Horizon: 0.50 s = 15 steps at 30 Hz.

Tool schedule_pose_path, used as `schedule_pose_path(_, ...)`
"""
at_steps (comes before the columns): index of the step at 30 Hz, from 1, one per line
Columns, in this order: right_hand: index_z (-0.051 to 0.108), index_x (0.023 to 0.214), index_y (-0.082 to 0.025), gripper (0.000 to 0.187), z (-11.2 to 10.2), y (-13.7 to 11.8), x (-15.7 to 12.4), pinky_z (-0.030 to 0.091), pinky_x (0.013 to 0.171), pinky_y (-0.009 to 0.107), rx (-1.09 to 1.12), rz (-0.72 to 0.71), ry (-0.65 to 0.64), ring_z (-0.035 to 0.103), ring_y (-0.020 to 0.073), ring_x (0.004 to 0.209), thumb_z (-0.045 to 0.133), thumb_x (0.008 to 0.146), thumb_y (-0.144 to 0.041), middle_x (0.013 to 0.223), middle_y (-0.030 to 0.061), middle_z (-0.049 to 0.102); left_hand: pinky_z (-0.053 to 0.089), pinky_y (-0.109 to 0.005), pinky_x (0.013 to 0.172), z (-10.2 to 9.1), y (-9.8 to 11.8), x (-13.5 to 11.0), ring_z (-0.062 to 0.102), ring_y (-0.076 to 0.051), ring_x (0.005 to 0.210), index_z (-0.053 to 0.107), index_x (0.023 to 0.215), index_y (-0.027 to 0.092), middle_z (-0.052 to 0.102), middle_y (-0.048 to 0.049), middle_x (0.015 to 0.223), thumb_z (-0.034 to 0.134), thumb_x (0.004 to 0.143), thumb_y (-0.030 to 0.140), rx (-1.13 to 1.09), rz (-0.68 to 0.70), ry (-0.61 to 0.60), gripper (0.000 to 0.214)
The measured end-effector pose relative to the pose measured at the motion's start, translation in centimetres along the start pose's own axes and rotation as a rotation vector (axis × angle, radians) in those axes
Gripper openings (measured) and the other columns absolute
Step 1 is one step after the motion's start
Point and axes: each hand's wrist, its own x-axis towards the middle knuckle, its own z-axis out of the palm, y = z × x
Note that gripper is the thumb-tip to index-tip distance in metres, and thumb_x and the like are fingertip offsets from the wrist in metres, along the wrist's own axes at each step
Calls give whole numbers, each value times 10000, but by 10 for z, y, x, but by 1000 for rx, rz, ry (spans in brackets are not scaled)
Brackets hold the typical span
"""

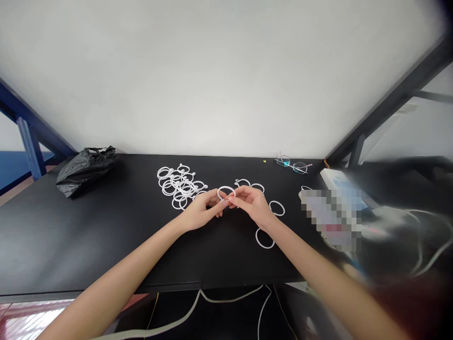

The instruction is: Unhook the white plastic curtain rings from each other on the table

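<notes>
A white ring (pixel 226 187) is held up over the black table, pinched at its lower edge by both hands. My left hand (pixel 203 210) grips it from the left with thumb and fingertips. From the right, my right hand (pixel 252 204) pinches it close to the other fingertips. A heap of similar white rings (pixel 182 185), some with small round tabs, lies just left of my left hand. Several more lie spread around my right hand, among them one ring (pixel 277 208) to its right and another ring (pixel 264 238) partly behind my wrist.
A crumpled black plastic bag (pixel 87 170) sits at the back left of the black table (pixel 134 236). Eyeglasses (pixel 292 164) lie near the wall at the back right. A white box (pixel 338 182) and a pixelated item (pixel 331 219) are at the right. White cables (pixel 177 321) hang below the front edge.
</notes>
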Motion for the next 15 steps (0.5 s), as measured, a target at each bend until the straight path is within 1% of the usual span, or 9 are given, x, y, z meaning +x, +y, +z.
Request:
schedule_pose_path(3, 676, 766, -163, 236, 1, 1, 0, 580, 711, 302, 8, -23, 12, 672, 150, 747, 815, 706, -343, 789, 16, 699, 492, -247, 652, 0, -1, 0, 574, -116, 635, 576, 1036, 149, 580, 12, 689, 534, 942, 417, -2, 3, -4, 287)
schedule_pose_path(8, 677, 770, -165, 226, 0, 1, 0, 584, 713, 304, 16, -35, 10, 675, 150, 748, 806, 719, -344, 799, 20, 702, 500, -250, 652, 0, 2, 0, 577, -118, 646, 573, 1025, 148, 582, 9, 696, 530, 945, 419, -37, 6, -7, 285)
schedule_pose_path(11, 680, 783, -164, 226, -1, 0, 0, 584, 715, 295, 21, -21, 6, 678, 150, 760, 806, 720, -341, 810, 24, 705, 510, -264, 678, -1, 2, 1, 592, -121, 672, 574, 1016, 148, 593, -5, 753, 521, 950, 422, -74, 7, -12, 286)
schedule_pose_path(15, 681, 791, -166, 235, 0, -1, 0, 584, 713, 306, 27, -17, 24, 685, 156, 746, 805, 719, -352, 802, 25, 705, 511, -274, 704, -1, 1, 0, 602, -120, 696, 590, 1024, 145, 599, -22, 831, 513, 956, 410, -63, 24, -13, 285)
